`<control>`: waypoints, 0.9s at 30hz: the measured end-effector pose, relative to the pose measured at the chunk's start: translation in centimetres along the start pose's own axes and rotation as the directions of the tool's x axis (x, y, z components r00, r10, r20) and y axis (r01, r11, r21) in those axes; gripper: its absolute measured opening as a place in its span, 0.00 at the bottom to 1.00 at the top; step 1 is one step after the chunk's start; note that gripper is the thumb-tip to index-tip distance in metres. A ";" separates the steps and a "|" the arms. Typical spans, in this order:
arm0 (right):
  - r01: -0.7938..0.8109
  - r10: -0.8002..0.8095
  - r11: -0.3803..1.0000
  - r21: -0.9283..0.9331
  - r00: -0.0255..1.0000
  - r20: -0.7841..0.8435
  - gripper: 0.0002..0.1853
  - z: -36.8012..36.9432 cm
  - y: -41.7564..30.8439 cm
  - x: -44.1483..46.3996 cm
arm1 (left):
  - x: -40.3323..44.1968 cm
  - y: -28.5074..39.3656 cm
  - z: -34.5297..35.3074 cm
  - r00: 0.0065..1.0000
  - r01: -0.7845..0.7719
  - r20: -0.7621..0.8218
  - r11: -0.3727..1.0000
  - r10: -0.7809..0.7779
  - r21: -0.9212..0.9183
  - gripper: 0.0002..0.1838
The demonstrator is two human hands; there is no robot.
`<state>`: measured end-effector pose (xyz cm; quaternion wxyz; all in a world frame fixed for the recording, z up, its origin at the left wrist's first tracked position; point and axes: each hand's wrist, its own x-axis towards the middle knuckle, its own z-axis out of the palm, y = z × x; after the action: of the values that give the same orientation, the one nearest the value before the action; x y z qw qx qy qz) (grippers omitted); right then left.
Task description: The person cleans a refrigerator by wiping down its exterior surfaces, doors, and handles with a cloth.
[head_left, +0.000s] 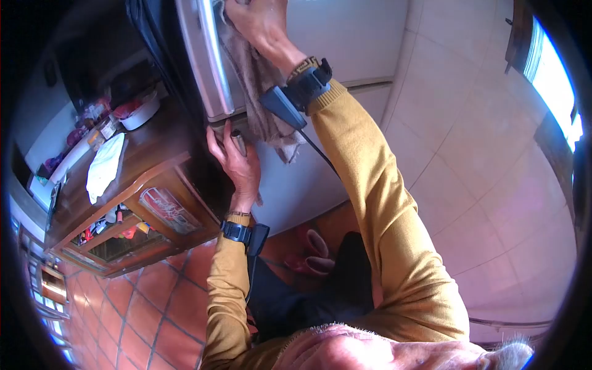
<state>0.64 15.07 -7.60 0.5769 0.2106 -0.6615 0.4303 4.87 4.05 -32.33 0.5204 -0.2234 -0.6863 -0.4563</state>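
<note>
A pale refrigerator with an upper door (342, 40) and a lower door (296, 185) stands before me. A long silvery handle strip (216, 68) runs along the left side of the upper door. My right hand (262, 24) is closed on a grey-brown cloth (262, 105) high on the upper door, beside this strip; its fingertips are partly cut off by the frame's top. The cloth hangs down past the gap between the doors. Below the strip's end, my left hand (239, 161) has its fingers curled round the lower door's handle edge, close to the cloth.
On the left stands a wooden cabinet (139, 188) with glass panes, bearing a white cloth (106, 166), a white dish (140, 111) and small items. A tiled wall (468, 123) rises on the right. Reddish tiles (142, 308) cover the floor; pinkish boots (317, 253) stand near the refrigerator's base.
</note>
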 end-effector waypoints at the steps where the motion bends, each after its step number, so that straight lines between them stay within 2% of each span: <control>1: -0.018 0.019 0.999 -0.030 1.000 0.012 0.18 -0.5 -0.2 -0.8 | 0.0 0.0 0.1 1.000 0.002 -0.005 1.000 -0.002 -0.004 0.33; 3: -0.038 0.039 0.997 -0.061 0.999 0.018 0.17 -1.0 0.1 -3.5 | -0.1 -0.2 0.1 1.000 0.010 -0.008 0.999 -0.010 0.046 0.33; 5: -0.137 0.165 0.973 -0.188 0.976 0.142 0.18 -1.4 1.5 -7.7 | -0.3 -0.7 0.3 1.000 -0.007 -0.012 0.999 0.008 0.044 0.34; 9: -0.179 0.196 0.975 -0.130 0.971 0.135 0.18 -1.7 1.3 -7.6 | -0.1 -0.6 0.3 0.999 -0.020 -0.034 1.000 0.020 -0.013 0.34; 11: -0.075 0.077 0.997 -0.021 0.993 0.091 0.16 -1.2 -0.1 -3.9 | -0.1 -0.3 0.2 0.999 -0.023 -0.030 1.000 0.023 -0.015 0.34; 13: 0.072 -0.071 0.997 -0.029 0.997 0.022 0.16 -0.2 -1.1 0.1 | -0.2 -0.5 0.2 1.000 -0.010 -0.009 1.000 0.010 0.014 0.33; 16: -0.020 0.020 1.000 0.003 0.999 0.043 0.16 1.0 -1.5 4.0 | 0.0 -0.5 0.0 1.000 -0.010 0.003 0.999 0.010 0.035 0.33; 19: -0.010 0.010 0.999 -0.039 1.000 0.018 0.16 1.0 -0.2 2.2 | -0.2 -0.8 0.4 1.000 -0.011 -0.002 0.999 0.012 0.044 0.33; 20: -0.060 0.061 0.998 -0.017 0.996 0.061 0.16 0.0 -0.7 0.4 | -0.3 -0.8 0.2 1.000 -0.003 -0.003 0.999 0.003 0.037 0.34; 23: -0.086 0.086 0.996 -0.002 0.996 0.031 0.16 -0.4 -1.0 -0.4 | -0.2 -0.3 0.2 1.000 -0.011 -0.018 1.000 0.011 0.000 0.35; 24: -0.002 0.002 1.000 -0.017 1.000 0.008 0.16 -0.1 -1.0 0.3 | -0.2 -0.5 0.1 0.999 -0.031 -0.024 0.999 0.031 0.007 0.34; 27: 0.051 -0.051 0.999 -0.003 0.998 -0.023 0.16 1.6 -0.8 4.3 | -0.3 -0.8 0.2 1.000 -0.028 -0.012 0.999 0.029 0.044 0.34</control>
<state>-0.72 14.32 -3.26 0.5954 0.2217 -0.6499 0.4171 4.23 3.92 -32.91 0.5358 -0.2191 -0.6896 -0.4351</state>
